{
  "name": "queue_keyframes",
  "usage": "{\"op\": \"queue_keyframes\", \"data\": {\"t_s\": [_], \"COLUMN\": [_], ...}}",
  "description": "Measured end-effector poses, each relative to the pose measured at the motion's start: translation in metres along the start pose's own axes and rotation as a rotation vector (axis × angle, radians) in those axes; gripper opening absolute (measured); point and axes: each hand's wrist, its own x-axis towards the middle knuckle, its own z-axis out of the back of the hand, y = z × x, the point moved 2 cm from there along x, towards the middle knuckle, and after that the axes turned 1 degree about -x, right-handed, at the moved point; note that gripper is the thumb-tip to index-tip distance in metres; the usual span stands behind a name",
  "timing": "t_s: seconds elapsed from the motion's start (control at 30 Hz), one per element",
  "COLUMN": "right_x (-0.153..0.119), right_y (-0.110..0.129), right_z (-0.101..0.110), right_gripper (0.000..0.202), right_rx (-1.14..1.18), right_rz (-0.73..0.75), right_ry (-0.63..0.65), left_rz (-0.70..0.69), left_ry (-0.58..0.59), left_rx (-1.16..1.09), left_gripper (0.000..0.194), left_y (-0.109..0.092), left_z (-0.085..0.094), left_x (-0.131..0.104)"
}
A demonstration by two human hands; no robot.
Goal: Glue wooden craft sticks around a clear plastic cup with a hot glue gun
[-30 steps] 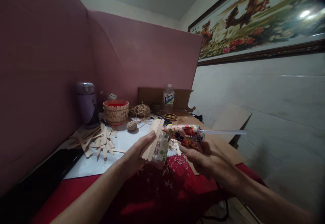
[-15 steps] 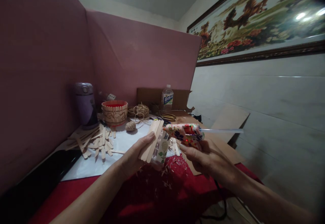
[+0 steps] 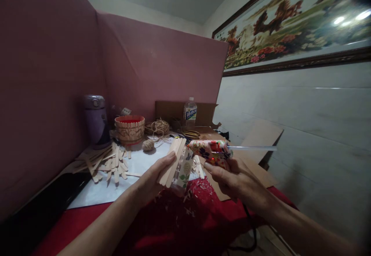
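Note:
My left hand [image 3: 160, 169] is closed round a clear plastic container [image 3: 183, 173] with a flower print on its side. Several wooden craft sticks [image 3: 173, 167] lie side by side against the container, under my thumb. My right hand [image 3: 232, 176] grips a glue gun [image 3: 210, 149] wrapped in a colourful floral pattern, with a small red light showing. Its nozzle points left, close to the container's upper edge; whether it touches cannot be made out. A clear glue stick [image 3: 255, 148] juts from the gun's rear.
Loose craft sticks [image 3: 116, 165] are heaped on white paper [image 3: 95, 194] at left. Behind stand a purple flask [image 3: 97, 122], a stick-covered bowl [image 3: 130, 130], twine [image 3: 159, 127] and a plastic bottle [image 3: 190, 113]. Wood scraps litter the red cloth [image 3: 162, 225]. The gun's black cord [image 3: 255, 236] hangs at right.
Both hands keep their grips and nearly the same places. The glue gun's nozzle stays near the container's upper edge, and the whole view has shifted very slightly.

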Motion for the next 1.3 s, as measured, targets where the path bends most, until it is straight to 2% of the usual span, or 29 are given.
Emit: {"op": "queue_keyframes", "data": {"t_s": [0.77, 1.3], "right_x": [0.0026, 0.0022], "right_y": [-0.0016, -0.0067], "right_z": [0.0004, 0.0014], "right_gripper": [0.047, 0.045], "right_rx": [0.061, 0.170], "right_rz": [0.039, 0.007], "right_ry": [-0.016, 0.027], "left_rz": [0.003, 0.023], "left_ry": [0.006, -0.009], "left_rx": [-0.037, -0.048], "left_gripper": [0.052, 0.052], "left_y": [-0.0008, 0.0001], "left_z": [-0.0018, 0.0003], "left_x": [-0.0002, -0.0005]}}
